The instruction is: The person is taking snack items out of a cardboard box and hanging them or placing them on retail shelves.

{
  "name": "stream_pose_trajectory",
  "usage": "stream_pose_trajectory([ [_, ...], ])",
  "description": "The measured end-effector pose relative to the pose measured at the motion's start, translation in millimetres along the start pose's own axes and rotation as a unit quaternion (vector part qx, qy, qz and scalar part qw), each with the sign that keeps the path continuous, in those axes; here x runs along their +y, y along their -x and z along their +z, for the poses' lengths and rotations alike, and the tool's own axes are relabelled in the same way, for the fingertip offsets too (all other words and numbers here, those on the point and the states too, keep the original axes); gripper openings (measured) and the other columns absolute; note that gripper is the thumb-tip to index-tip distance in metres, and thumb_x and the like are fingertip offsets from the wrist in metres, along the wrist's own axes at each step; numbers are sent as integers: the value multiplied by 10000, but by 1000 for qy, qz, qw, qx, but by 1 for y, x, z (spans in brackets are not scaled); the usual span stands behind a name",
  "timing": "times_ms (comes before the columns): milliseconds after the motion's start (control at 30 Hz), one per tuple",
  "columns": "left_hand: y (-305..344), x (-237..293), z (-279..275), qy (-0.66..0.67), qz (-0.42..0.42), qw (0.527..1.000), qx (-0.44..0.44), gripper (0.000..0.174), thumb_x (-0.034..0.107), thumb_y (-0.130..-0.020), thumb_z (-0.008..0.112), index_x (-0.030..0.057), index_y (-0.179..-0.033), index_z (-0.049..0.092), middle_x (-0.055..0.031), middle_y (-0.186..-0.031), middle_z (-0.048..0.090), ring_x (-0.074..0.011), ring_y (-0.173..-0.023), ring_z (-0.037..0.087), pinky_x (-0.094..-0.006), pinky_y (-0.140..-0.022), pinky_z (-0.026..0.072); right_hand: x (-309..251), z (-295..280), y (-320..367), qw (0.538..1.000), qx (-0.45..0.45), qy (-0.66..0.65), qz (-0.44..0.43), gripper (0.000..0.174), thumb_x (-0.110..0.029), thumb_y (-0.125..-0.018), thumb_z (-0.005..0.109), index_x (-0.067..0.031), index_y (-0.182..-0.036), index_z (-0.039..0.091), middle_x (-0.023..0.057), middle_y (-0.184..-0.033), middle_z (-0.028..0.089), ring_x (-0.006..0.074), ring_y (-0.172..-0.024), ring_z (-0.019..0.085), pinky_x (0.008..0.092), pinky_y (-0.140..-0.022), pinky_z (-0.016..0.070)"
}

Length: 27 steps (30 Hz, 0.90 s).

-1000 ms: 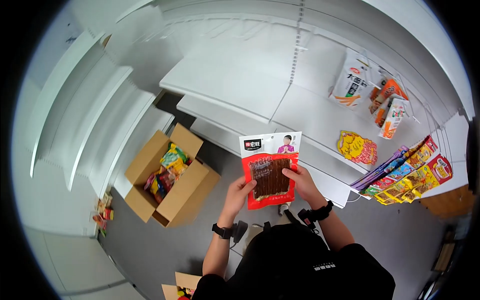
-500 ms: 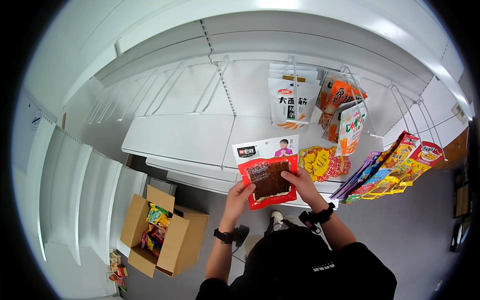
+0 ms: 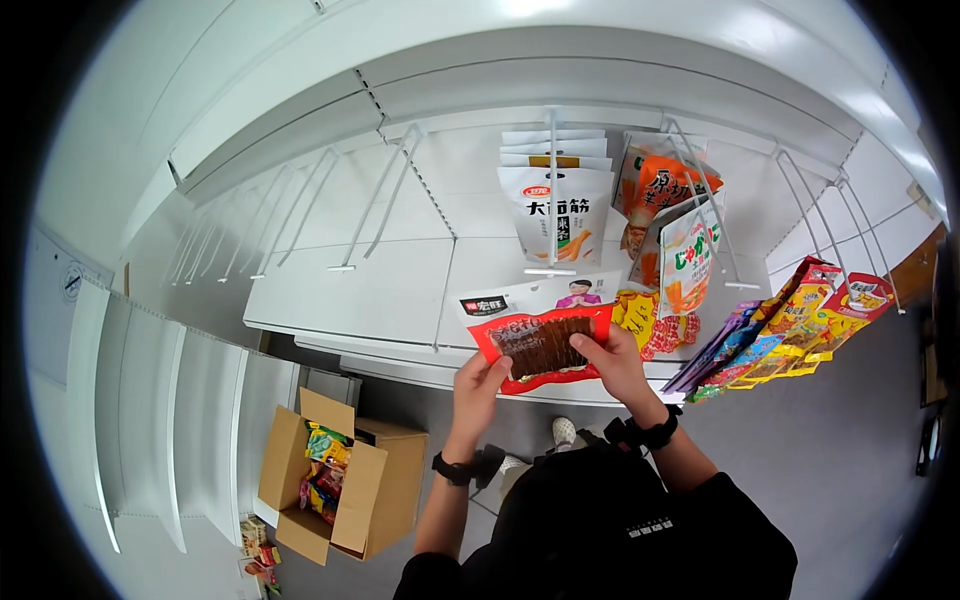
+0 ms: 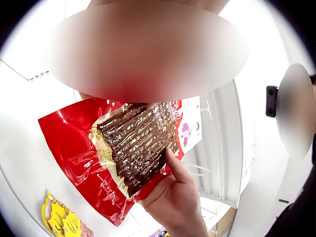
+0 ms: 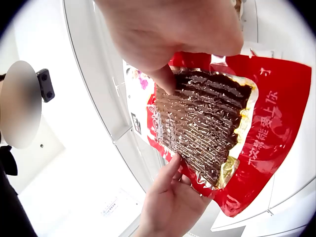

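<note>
A red and white snack packet (image 3: 545,340) with a clear window showing dark brown strips is held up in front of the shelf. My left hand (image 3: 478,395) grips its left edge, thumb on the front. On the opposite edge my right hand (image 3: 622,368) pinches it the same way, its thumb over the window. In the right wrist view the dark strips (image 5: 202,123) fill the window, and the left hand (image 5: 173,202) holds the lower edge. The left wrist view shows the right hand (image 4: 175,202) on the packet's edge; a blur covers the top there.
White packets (image 3: 555,215) hang from a hook, beside orange and white snack bags (image 3: 690,255). Bare hooks (image 3: 300,210) line the left. A yellow price sign (image 3: 640,315) lies behind the packet. Colourful packets (image 3: 790,330) hang at right. An open cardboard box (image 3: 385,500) of snacks stands lower left.
The view has swung toward the hanging white packets, which now sit nearer the middle. Both hands keep holding the red packet, whose top now tilts away and overlaps the shelf front.
</note>
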<state>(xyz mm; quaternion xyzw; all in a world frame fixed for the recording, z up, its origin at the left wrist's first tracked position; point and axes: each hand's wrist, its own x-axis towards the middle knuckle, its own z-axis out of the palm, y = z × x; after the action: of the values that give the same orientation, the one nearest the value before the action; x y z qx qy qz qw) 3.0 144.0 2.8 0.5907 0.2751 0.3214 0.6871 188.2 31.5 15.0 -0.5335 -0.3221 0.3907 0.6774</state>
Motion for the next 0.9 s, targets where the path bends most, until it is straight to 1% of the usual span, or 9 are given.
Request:
stream_pose_trajectory([
  [133, -9, 7, 4, -12, 2, 1000, -14, 186, 72, -910, 556, -15, -1066, 608, 26, -893, 585, -43, -786, 495, -198, -704, 404, 1, -5, -7, 1000, 16, -7, -3, 190, -102, -891, 602, 5, -1048, 609, -3, -914, 640, 48, -816, 555, 216, -727, 463],
  [233, -11, 16, 11, -40, 4, 999, 12, 180, 103, -921, 546, -21, -1034, 613, 29, -863, 587, -37, -765, 478, -199, -685, 396, 4, -5, -11, 999, 26, -9, -19, 188, -109, -890, 606, 0, -1043, 612, -11, -901, 633, 40, -794, 543, 211, -707, 455],
  [333, -16, 14, 10, -70, 8, 997, 28, 200, 140, -933, 534, -25, -1007, 619, 29, -836, 590, -35, -760, 473, -201, -682, 397, -5, 0, -11, 999, 33, -34, -22, 182, -118, -890, 609, -6, -1032, 614, -18, -886, 625, 35, -776, 532, 210, -694, 448],
  [433, -17, 15, 11, -70, 3, 997, 24, 218, 160, -938, 528, -27, -996, 623, 26, -831, 592, -36, -760, 475, -203, -685, 399, 3, -8, -14, 999, 22, 11, -21, 188, -120, -888, 611, -6, -1038, 615, -18, -890, 625, 38, -776, 534, 210, -702, 447],
  [533, -20, 9, 11, -54, 4, 998, 23, 218, 163, -939, 528, -27, -994, 621, 24, -838, 596, -36, -768, 479, -202, -690, 399, 3, -7, -15, 999, 32, -10, -25, 203, -119, -886, 613, -4, -1054, 613, -12, -899, 630, 43, -785, 539, 212, -713, 448],
  [633, -22, 15, 16, -55, 4, 998, 20, 228, 180, -944, 524, -23, -978, 623, 34, -808, 583, -33, -734, 465, -199, -657, 391, 1, -6, -15, 998, 42, -26, -30, 211, -116, -885, 613, 0, -1061, 615, -6, -908, 635, 48, -794, 543, 213, -725, 448],
  [833, -28, 10, 11, -83, 10, 996, 37, 282, 227, -962, 498, -10, -857, 610, 50, -720, 535, -24, -647, 396, -200, -570, 343, 3, -4, -15, 998, 51, -36, -28, 201, -111, -885, 613, 3, -1051, 621, 2, -924, 639, 52, -809, 544, 216, -740, 449],
  [900, -30, 8, 10, -85, 16, 996, 39, 294, 231, -964, 494, -11, -837, 602, 48, -713, 533, -23, -644, 391, -201, -567, 339, 3, -3, -15, 997, 52, -42, -33, 201, -109, -885, 613, 2, -1052, 620, 7, -929, 639, 56, -815, 545, 219, -747, 448],
])
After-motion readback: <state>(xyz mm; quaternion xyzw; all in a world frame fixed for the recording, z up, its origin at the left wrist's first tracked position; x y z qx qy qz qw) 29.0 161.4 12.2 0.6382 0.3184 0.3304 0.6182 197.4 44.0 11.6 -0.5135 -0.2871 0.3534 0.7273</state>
